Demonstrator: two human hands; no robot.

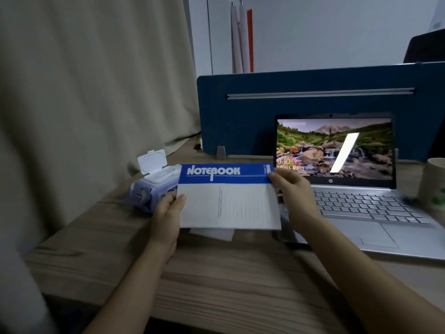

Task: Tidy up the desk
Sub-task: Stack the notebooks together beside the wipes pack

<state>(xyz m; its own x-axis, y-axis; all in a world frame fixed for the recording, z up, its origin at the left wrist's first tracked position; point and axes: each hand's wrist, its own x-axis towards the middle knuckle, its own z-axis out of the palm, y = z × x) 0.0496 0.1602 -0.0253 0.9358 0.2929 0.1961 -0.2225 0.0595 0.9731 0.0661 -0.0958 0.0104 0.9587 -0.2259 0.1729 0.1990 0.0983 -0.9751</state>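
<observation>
I hold a notebook with a blue top band reading "NOTEBOOK" and a white cover, lifted a little above the wooden desk. My left hand grips its left edge, thumb on top. My right hand grips its right edge near the upper corner. A white sheet of paper lies on the desk just under the notebook. Behind my left hand sits a pack of wet wipes with its white flip lid standing open.
An open silver laptop with a lit screen stands to the right. A paper cup is at the far right edge. A blue desk divider runs along the back. A beige curtain hangs on the left.
</observation>
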